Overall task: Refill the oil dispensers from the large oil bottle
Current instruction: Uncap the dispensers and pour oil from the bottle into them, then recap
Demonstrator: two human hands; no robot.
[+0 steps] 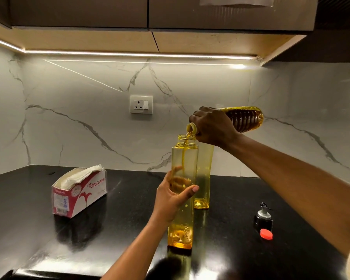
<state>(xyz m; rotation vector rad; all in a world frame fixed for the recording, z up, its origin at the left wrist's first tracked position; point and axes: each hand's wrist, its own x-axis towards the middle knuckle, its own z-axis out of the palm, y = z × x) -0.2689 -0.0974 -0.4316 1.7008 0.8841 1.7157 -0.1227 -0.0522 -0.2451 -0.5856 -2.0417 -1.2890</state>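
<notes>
My right hand [212,126] grips the large oil bottle [243,118] near its neck and holds it tipped on its side. A thin stream of oil runs from its mouth into the open top of a tall yellow dispenser [183,158]. That dispenser stands on the black counter, and my left hand [171,199] grips it around the middle. A little oil lies at its bottom. A second yellow dispenser [203,178] stands just behind it to the right, its top hidden by my right hand.
A black pourer cap [263,218] and a red bottle cap [266,234] lie on the counter [119,219] at the right. A tissue box [79,191] sits at the left. A wall socket [141,104] is on the marble backsplash.
</notes>
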